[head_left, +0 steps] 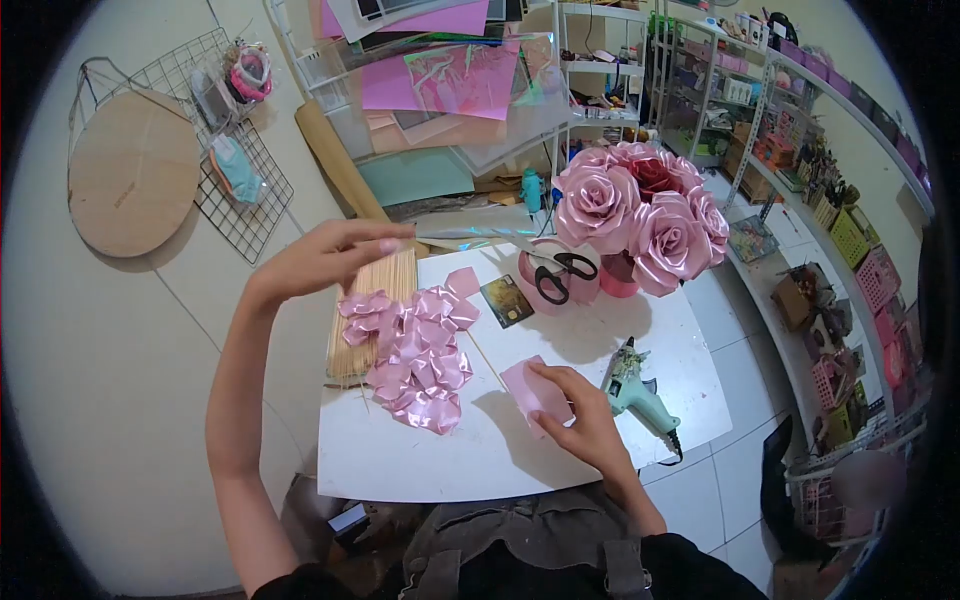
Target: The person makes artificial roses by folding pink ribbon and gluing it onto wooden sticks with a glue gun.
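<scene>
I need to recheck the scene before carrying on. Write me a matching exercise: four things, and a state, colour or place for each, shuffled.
1. Left hand
2. Right hand
3. Glue gun
4. Scissors

A. Pale green
B. Holding a pink piece
C. Black-handled
D. Raised, by the bundle of sticks

Pairs: 1-D, 2-B, 3-A, 4-C

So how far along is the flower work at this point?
Apparently done: the pink satin roses standing in full bloom at the back. In hand: a pink piece in the right hand, with a thin stick running up to it; the left hand is empty. Seemingly left: the heaped pink petals, not built into a bloom. The glue gun lies unheld.
</scene>
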{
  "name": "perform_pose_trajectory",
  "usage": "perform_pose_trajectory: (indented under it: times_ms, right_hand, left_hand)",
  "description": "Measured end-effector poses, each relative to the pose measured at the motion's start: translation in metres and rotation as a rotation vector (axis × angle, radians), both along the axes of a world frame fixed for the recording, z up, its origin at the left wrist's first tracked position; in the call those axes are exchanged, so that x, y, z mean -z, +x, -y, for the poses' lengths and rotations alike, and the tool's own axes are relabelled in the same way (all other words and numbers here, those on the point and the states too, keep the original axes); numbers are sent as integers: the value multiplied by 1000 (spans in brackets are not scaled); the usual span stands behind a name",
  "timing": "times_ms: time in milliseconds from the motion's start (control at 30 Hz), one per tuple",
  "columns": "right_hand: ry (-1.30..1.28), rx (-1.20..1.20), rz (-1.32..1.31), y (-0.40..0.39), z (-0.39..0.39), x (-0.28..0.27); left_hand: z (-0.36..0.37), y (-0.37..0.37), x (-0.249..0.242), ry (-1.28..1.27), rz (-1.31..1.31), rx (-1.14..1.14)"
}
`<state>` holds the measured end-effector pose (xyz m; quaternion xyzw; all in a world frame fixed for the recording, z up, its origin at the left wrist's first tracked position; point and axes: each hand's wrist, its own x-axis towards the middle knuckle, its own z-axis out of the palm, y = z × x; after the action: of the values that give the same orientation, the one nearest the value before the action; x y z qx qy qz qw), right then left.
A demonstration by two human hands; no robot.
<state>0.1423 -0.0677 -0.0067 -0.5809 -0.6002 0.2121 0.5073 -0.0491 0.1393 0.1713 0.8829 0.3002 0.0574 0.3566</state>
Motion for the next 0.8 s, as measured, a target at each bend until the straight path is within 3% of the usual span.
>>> perform_pose_trajectory:
  times_ms: [133, 167, 200, 233, 367, 400, 467, 533, 567, 800]
  right_hand:
    - [-39, -119, -2, 0, 1, -5]
    - [-33, -116, -4, 0, -3, -11]
    - [46, -173, 147, -1, -5, -19]
    - [122, -231, 300, -2, -7, -29]
    - [68, -424, 219, -29, -42, -67]
    - [-57, -444, 234, -35, -56, -68]
    - [-176, -453, 254, -40, -79, -61]
    - [103, -525, 304, -41, -103, -46]
    - [105, -525, 310, -41, -111, -42]
    - [-73, -606, 387, -36, -152, -36]
  left_hand:
    - [7, 2, -6, 40, -121, 22]
    - [6, 2, -11, 152, -32, 60]
    - [10, 3, -14, 152, -35, 60]
    - [16, 6, -15, 67, -75, 113]
    - [32, 15, -15, -64, -19, 267]
    - [35, 14, -16, -59, -26, 278]
    - [38, 11, -24, -38, -4, 242]
    - [38, 2, -34, 7, 3, 231]
    - [34, -7, -39, 37, 51, 210]
    - [24, -99, -120, 478, 190, -159]
